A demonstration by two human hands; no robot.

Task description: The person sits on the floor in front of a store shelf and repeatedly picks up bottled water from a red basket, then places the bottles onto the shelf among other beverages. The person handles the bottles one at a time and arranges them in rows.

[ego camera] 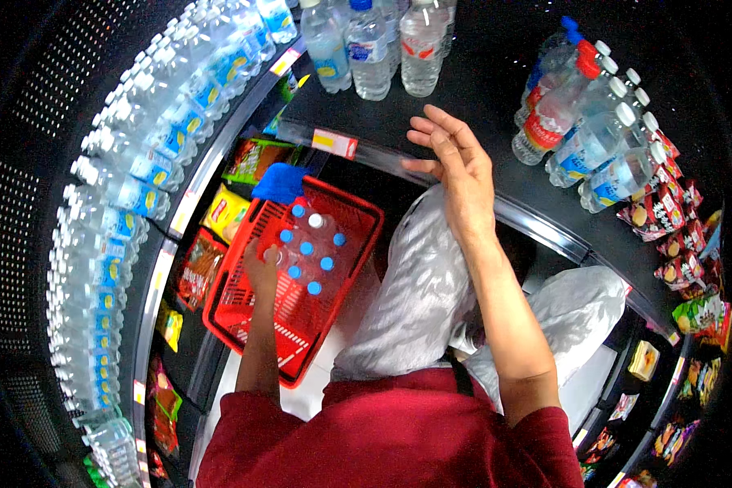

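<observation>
A red plastic shopping basket [293, 372] rests at the left, tilted in the picture, with several clear bottles [308, 249] standing inside, most with blue caps. My left hand [262, 265] is in the basket's left part, at a bottle with a pale top; its fingers curl about that top. A blue cloth-like thing [280, 183] lies over the basket's far corner. My right hand [448, 146] is raised above the shelf edge, fingers apart and nothing in them. Beyond it, a clear bottle with red marks on its label [424, 52] stands on the black shelf [463, 116] among other bottles.
Long rows of bottles with blue labels [158, 168] line the left shelf. More bottles [592, 146] stand at the right, beside red snack packets [653, 216]. Bagged snacks [227, 213] lie on the lower left shelf. A metal shelf edge [534, 226] crosses before my knees.
</observation>
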